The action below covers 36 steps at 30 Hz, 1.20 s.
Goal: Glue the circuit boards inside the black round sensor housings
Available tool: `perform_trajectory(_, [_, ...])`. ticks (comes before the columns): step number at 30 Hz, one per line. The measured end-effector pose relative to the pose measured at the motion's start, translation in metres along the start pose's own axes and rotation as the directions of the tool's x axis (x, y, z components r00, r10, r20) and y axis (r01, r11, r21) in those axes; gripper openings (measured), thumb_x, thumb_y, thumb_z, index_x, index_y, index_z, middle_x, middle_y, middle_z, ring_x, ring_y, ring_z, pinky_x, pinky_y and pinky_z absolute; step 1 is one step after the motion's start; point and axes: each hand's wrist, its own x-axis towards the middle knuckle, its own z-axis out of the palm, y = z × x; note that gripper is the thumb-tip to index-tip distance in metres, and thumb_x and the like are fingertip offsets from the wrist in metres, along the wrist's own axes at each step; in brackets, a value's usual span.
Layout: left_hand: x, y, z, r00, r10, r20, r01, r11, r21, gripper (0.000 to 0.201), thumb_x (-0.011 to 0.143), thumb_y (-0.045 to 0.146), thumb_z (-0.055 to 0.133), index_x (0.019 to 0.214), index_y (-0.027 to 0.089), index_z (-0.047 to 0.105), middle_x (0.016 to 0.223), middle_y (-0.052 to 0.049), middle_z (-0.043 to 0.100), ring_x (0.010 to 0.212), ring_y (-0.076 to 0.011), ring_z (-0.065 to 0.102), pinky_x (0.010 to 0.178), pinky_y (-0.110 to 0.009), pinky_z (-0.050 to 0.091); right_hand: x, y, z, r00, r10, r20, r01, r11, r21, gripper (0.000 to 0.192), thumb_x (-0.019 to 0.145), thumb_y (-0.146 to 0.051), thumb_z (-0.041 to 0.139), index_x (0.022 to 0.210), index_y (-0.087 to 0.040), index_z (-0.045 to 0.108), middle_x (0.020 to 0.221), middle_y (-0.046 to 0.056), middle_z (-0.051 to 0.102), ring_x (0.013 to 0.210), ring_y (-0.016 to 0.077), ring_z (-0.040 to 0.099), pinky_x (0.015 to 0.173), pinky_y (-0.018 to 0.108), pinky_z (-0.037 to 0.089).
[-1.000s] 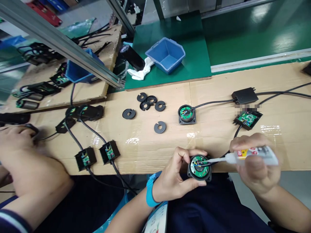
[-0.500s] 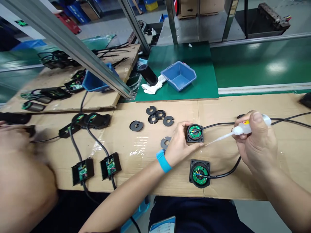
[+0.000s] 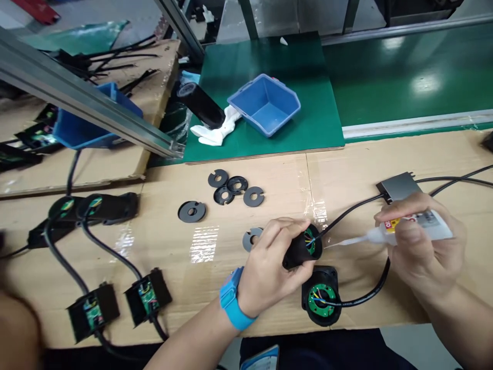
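The person is in the middle of gluing a round black housing (image 3: 302, 249), and the step in hand looks to be the dosing of adhesive onto the wiring inside it. The left hand (image 3: 269, 267) is grasping that housing, lifted just off the cardboard-covered bench (image 3: 346, 169) and tilted so that its open face, with a green circuit board and coloured wires, is turning toward the right. The right hand (image 3: 418, 252) is clenching a small glue tube (image 3: 416, 228), whose long clear nozzle is pointing at the housing's opening, with the tip close to it but seemingly not yet touching. A black cable (image 3: 348, 210) is running from the housing up to a grey box (image 3: 398, 186) farther back. Just below the held piece, a second housing (image 3: 321, 298) is lying face up on the bench with its own cable curving off to the right. Several black slotted discs (image 3: 234, 189) are lying near the middle of the bench, one partly hidden behind the left hand's fingers. A blue wristband (image 3: 233, 303) is sitting on the left wrist. The next move probably calls for a steady left grip, a small advance of the nozzle into the opening, and a light squeeze so the glue is landing on the wire joints rather than spilling over the rim.
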Motion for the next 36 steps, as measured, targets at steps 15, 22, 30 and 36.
perform_trajectory(15, [-0.001, 0.007, -0.001, 0.996, 0.092, -0.009, -0.092, 0.996, 0.014, 0.055, 0.081, 0.004, 0.071, 0.134, 0.013, 0.059, 0.117, -0.009, 0.066, 0.118, -0.0196, 0.064, 0.106, -0.031, 0.057, 0.0, -0.007, 0.001, 0.965, -0.124, 0.229, 0.144, 0.987, -0.073, 0.01, 0.094, -0.029, 0.073, 0.1, -0.023, 0.069, 0.077, -0.001, 0.069, 0.06, 0.0129, 0.061, 0.049, 0.028, 0.048])
perform_trajectory(22, [0.001, 0.008, -0.002, 0.994, 0.113, -0.011, -0.112, 0.993, 0.033, 0.054, 0.081, 0.004, 0.072, 0.133, 0.011, 0.06, 0.116, -0.01, 0.067, 0.118, -0.0205, 0.064, 0.107, -0.032, 0.057, 0.005, -0.012, 0.005, 0.965, -0.135, 0.225, 0.154, 0.985, -0.073, 0.011, 0.094, -0.032, 0.074, 0.095, -0.023, 0.068, 0.073, -0.002, 0.068, 0.054, 0.0109, 0.06, 0.044, 0.025, 0.046])
perform_trajectory(30, [0.0, 0.009, -0.003, 0.998, 0.058, 0.002, -0.058, 0.998, -0.01, 0.055, 0.08, 0.007, 0.074, 0.133, 0.012, 0.061, 0.116, -0.009, 0.068, 0.116, -0.0195, 0.065, 0.105, -0.03, 0.057, 0.003, -0.01, 0.004, 0.957, -0.192, 0.219, 0.222, 0.968, -0.121, 0.013, 0.095, -0.03, 0.074, 0.096, -0.02, 0.066, 0.076, -0.003, 0.068, 0.06, 0.0078, 0.062, 0.053, 0.021, 0.05])
perform_trajectory(36, [0.0, 0.009, -0.005, 0.999, 0.004, 0.043, 0.0, 0.997, -0.083, 0.055, 0.082, 0.013, 0.075, 0.135, 0.012, 0.061, 0.118, -0.008, 0.069, 0.116, -0.018, 0.065, 0.105, -0.028, 0.056, 0.005, -0.012, 0.005, 0.95, -0.221, 0.219, 0.258, 0.953, -0.157, 0.013, 0.096, -0.035, 0.071, 0.097, -0.022, 0.066, 0.073, -0.002, 0.07, 0.057, 0.0115, 0.063, 0.05, 0.025, 0.052])
